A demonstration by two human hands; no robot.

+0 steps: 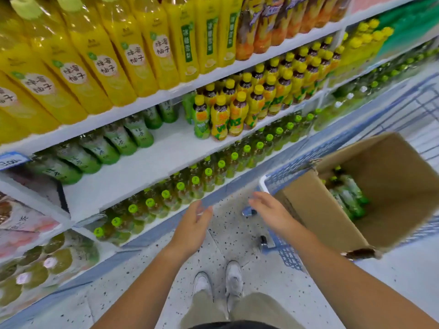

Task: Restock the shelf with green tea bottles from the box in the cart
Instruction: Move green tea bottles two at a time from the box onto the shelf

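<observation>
The shelf [152, 162] fills the left and upper part of the frame. Its middle board shows a wide bare white stretch in front of a single row of green-labelled shelf bottles [118, 138], and I judge that gap is where my stock goes. The cart [285, 168], made of blue wire, sits at the right of the frame. The cardboard box [316, 205] stands in it with its top open and a ragged near corner. Deep inside the box, at the right middle of the frame, lie the green tea bottles [351, 198], crowded together and mostly tipped over, with a few green caps showing.

They look like full plastic bottles, so I expect each to have some weight and to be firm but not fragile. The smooth wrap label is likely a little slick. I would take one round the shoulder just under the cap, or round the middle of the body, reaching down from above between the tall box walls.

Both my hands are empty, with fingers loosely spread, over the speckled floor at the lower middle of the frame. My right hand [270, 210] is just beside the box's near wall, and the bottles lie to its right, low inside. My left hand [192, 224] is nearer the shelf edge, well apart from them
</observation>
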